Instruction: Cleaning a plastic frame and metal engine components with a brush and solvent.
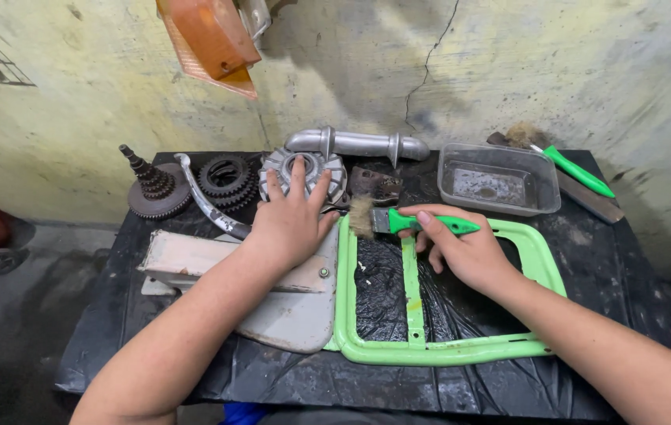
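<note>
Here the right hand [465,252] is closed around a green-handled brush [406,223], bristles at the upper left corner of the green frame [430,346]. The left hand [292,224], fingers spread and holding nothing, presses a grey panel [288,315] just left of the frame. The brush looks light and its bristles soft; best gripped mid-handle. Around the frame, a black, grimy desk [619,260]; behind it, a cracked wall [508,71].

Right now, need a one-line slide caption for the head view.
Right hand holds a green brush against a green frame; left hand presses a grey panel on a black table.
</note>
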